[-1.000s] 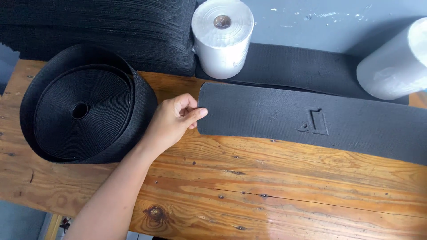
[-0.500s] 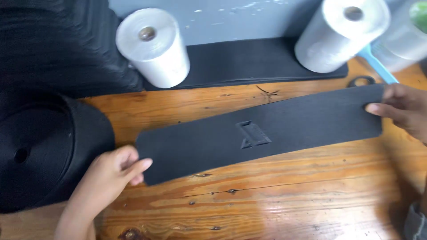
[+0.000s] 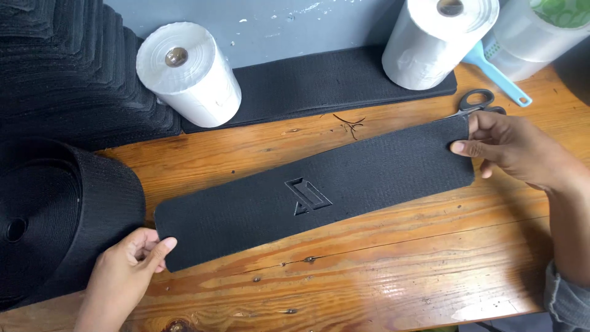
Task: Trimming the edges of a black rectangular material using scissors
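A long black textured strip [image 3: 369,178] with an embossed triangular mark in its middle lies slanted across the wooden table [image 3: 381,283]. My left hand [image 3: 129,270] pinches its near-left end between thumb and fingers. My right hand [image 3: 516,150] grips its far-right end, thumb on top. The strip is stretched flat between both hands.
A big roll of black webbing [image 3: 49,215] sits at the left. More black strips [image 3: 319,80] are stacked behind, plus a pile at the top left [image 3: 61,74]. Two white rolls [image 3: 190,74] [image 3: 436,40], scissors [image 3: 476,101], a blue handle [image 3: 498,77] and a clear tape roll [image 3: 534,34] stand at the back.
The view has swung right and closer. My right hand has come in and taken the strip's right end. My left hand still holds the left end, and the strip now lies slanted.
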